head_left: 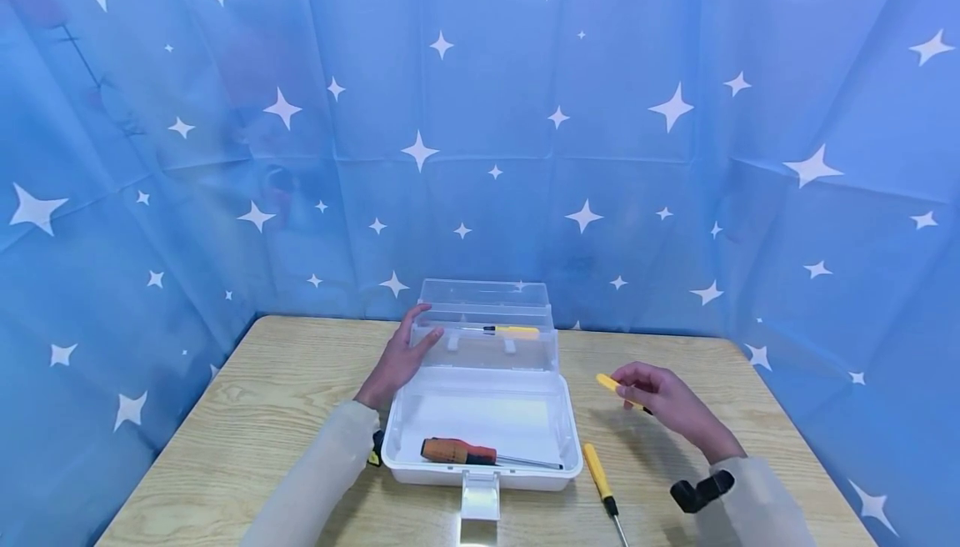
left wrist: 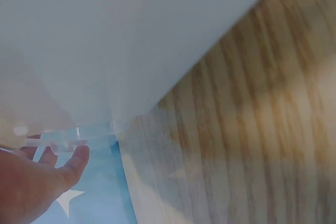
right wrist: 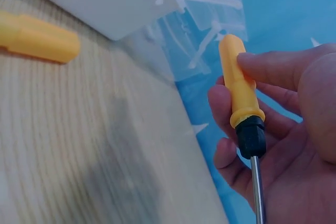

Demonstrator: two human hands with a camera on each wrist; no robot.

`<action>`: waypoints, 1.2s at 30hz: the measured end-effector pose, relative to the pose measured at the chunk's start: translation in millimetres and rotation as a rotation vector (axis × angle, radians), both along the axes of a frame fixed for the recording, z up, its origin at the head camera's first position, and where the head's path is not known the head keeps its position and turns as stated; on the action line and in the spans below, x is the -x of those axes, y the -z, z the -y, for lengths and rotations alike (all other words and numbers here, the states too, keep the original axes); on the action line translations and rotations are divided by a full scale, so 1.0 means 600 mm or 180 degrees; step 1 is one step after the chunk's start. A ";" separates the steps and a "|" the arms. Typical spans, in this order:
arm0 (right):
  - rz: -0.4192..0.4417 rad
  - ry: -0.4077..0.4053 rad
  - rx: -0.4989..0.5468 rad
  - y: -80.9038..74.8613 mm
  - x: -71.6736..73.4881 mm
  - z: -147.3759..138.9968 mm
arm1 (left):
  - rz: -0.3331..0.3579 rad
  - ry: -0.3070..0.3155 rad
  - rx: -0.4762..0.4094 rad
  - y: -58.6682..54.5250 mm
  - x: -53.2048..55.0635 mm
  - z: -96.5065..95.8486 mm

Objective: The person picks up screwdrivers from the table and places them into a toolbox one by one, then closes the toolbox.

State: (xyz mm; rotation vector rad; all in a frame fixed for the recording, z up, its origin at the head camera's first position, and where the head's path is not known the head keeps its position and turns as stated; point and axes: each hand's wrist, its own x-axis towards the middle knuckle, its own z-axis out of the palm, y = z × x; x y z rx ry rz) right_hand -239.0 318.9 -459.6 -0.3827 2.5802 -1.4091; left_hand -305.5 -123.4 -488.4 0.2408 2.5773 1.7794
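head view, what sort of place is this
Probably a curtained-off indoor table spot, perhaps set up for filming: a blue star-patterned cloth hangs behind a wood-grain table, which holds an open white toolbox with a screwdriver inside.

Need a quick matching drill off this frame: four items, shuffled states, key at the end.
Column one
1. Left hand
2. Right hand
3. Brown-and-red-handled screwdriver
4. Clear lid

Column two
A. Lying inside the white base
B. Swung open, at the far side of the base
C. Holding a yellow-handled screwdriver
D. At the lid's edge

Pairs: 1-D, 2-C, 3-A, 4-B
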 end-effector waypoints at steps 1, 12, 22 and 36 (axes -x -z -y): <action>-0.0008 0.0005 -0.0009 -0.002 0.001 0.002 | -0.0001 -0.0003 0.0006 0.000 0.000 0.000; -0.0128 -0.0063 0.0023 -0.026 0.007 0.021 | -0.0032 0.0015 -0.0025 -0.001 -0.001 0.000; -0.0253 -0.0094 -0.0080 -0.038 0.021 0.034 | -0.0016 0.0014 -0.0012 0.000 0.000 0.000; -0.0239 -0.0080 -0.0157 -0.060 0.040 0.060 | -0.0010 -0.0009 0.0008 -0.002 0.000 -0.001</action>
